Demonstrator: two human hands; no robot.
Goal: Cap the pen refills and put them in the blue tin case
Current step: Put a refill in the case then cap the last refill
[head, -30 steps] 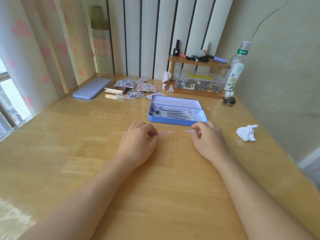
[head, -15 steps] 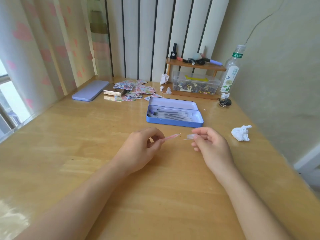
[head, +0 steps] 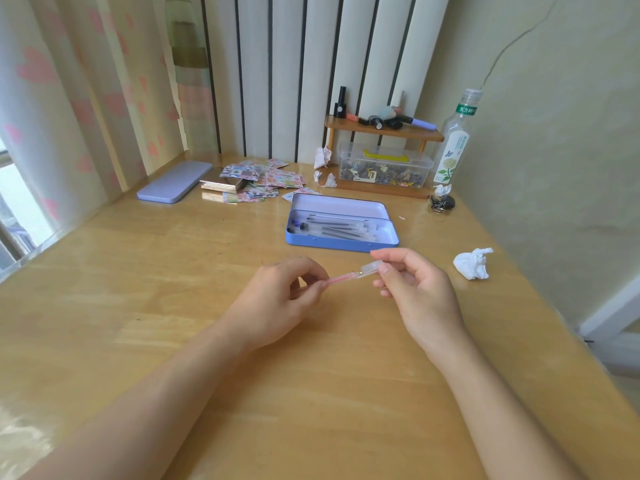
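Capping a pink refill [head: 341, 279] above the surface.
Left hand [head: 277, 303] pinches the refill, right hand [head: 414, 289] pinches the clear cap [head: 371, 269]; keep both in line, push gently.

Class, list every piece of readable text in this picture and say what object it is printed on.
"东方树叶": on the green neck band of the clear bottle, just readable.
Bottle's white body label: print too small to read.
Patterned cards: print too blurred to read.
Blue tin case, pen refill, cap: no text visible.
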